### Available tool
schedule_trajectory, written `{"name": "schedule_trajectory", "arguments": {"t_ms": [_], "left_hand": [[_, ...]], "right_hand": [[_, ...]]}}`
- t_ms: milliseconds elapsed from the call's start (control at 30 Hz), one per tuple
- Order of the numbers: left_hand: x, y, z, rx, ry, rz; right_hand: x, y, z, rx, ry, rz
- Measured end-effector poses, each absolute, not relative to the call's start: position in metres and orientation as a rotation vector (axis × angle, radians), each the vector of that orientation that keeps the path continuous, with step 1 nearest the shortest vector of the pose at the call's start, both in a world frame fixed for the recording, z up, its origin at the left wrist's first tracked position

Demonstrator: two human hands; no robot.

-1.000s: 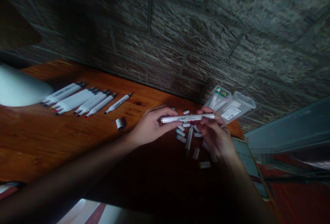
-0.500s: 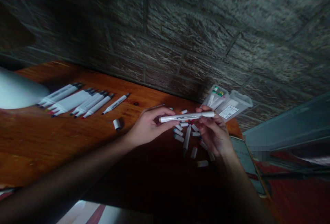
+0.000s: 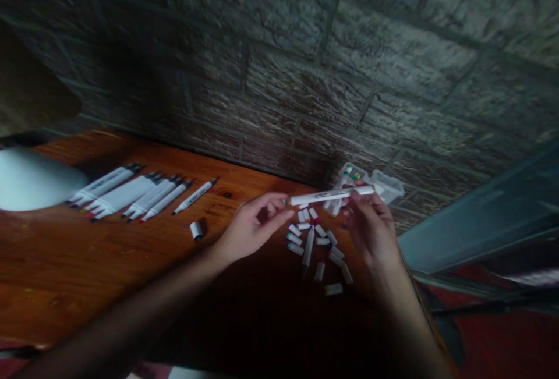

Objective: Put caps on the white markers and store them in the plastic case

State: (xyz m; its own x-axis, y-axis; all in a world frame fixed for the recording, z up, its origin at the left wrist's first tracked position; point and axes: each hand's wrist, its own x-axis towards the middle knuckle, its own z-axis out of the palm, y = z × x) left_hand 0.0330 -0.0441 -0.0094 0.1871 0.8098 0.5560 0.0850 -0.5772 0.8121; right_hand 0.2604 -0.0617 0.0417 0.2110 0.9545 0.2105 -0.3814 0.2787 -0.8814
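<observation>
A white marker is held nearly level above a wooden table. The right hand pinches one end; the left hand, thumb and fingers parted, is at the other, contact unclear. Loose caps lie below; a clear container stands behind; more markers lie leftward.

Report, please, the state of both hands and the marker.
Right hand gripping white marker. Left hand at its other end, contact unclear. Loose caps scattered below.
</observation>
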Motion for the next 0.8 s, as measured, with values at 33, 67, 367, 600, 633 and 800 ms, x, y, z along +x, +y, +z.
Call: {"name": "schedule_trajectory", "arguments": {"t_ms": [33,67,367,600,633,800], "left_hand": [[0.035,-0.043,-0.005,1.785,0.852,1.438],[0.038,-0.042,0.001,1.745,0.862,1.437],[0.107,0.007,0.078,1.219,0.765,1.545],[0.109,0.002,0.036,1.655,0.891,1.431],[0.099,-0.004,0.027,1.752,0.891,1.354],[0.045,-0.023,-0.005,1.993,0.969,1.195]], "right_hand": [[0.27,-0.058,0.054,-0.808,-0.883,0.96],[0.282,-0.053,0.066,-0.819,-0.878,0.824],[0.362,0.001,0.106,-1.415,-1.431,-0.132],[0.34,0.015,0.079,-1.673,-1.639,-0.087],[0.338,0.013,0.075,-1.694,-1.642,-0.093],[0.303,-0.041,0.056,-1.649,-1.633,-0.269]]}}
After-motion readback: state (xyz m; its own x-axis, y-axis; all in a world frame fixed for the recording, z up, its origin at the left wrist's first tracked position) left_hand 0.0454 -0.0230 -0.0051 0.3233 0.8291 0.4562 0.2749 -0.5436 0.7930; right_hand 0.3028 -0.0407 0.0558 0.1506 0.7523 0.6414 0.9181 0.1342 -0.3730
